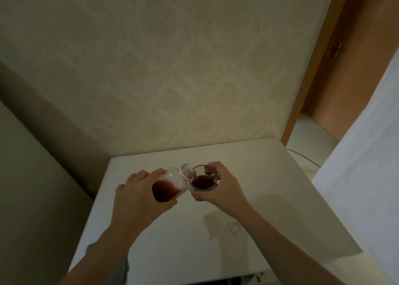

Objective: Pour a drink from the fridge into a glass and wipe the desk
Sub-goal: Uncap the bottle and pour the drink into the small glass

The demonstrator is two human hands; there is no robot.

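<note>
My left hand (138, 195) grips a clear plastic bottle (170, 184) holding dark red drink, tilted to the right with its open neck at the rim of a glass. The glass (203, 182) is partly filled with the same dark red drink, and my right hand (220, 184) holds it from the right side, lifted a little above the white desk (269, 187). The bottle's white cap (235, 227) lies on the desk nearer to me, below my right forearm.
A patterned wall stands behind the desk. A dark gap runs along the desk's left edge beside a pale surface. At the right are a white panel (362, 155), a wooden door (354, 68) and a thin black cable (302, 155).
</note>
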